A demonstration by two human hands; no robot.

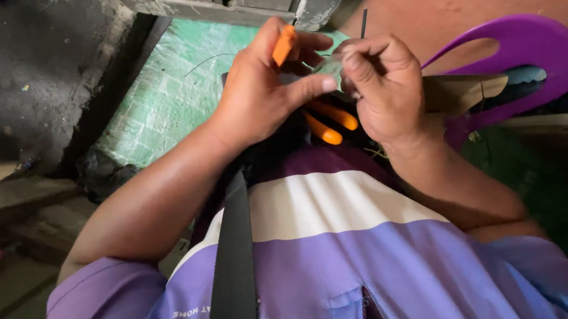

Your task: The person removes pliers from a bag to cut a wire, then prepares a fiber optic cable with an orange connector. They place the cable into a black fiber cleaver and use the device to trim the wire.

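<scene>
The tool handles [331, 121] are orange. The shirt [334, 245] has purple and white stripes. The floor patch [167, 101] is green, the curved plastic piece [530, 52] purple.

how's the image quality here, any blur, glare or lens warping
Head view: strong wide-angle warping, the purple and white striped shirt bulging at the bottom; the left hand and right hand are fairly sharp and evenly lit; the orange-handled tool shows no glare; the corners fall dark and soft.
</scene>
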